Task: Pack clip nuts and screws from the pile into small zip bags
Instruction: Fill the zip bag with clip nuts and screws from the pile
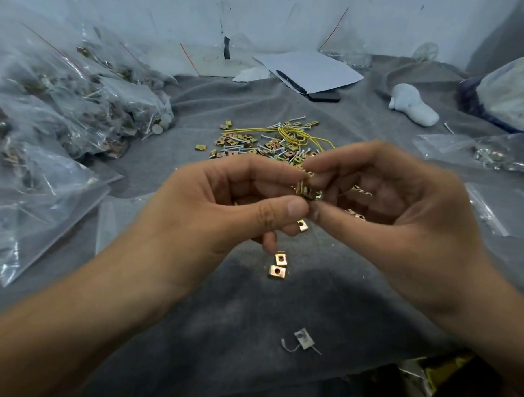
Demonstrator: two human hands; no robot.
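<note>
Both hands, left hand (225, 206) and right hand (384, 199), pinch clip nuts (304, 188) together mid-frame; pile (264, 141) lies above them.

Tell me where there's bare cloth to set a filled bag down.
Free: grey cloth between the bagged heap and loose pile; also near you, around the lone grey clip. Crowded: heap at left, pile centre, flat bags at right.

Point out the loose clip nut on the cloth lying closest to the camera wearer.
The pale grey clip nut with a bent wire, lying alone, below the two brass-coloured clip nuts.
</note>
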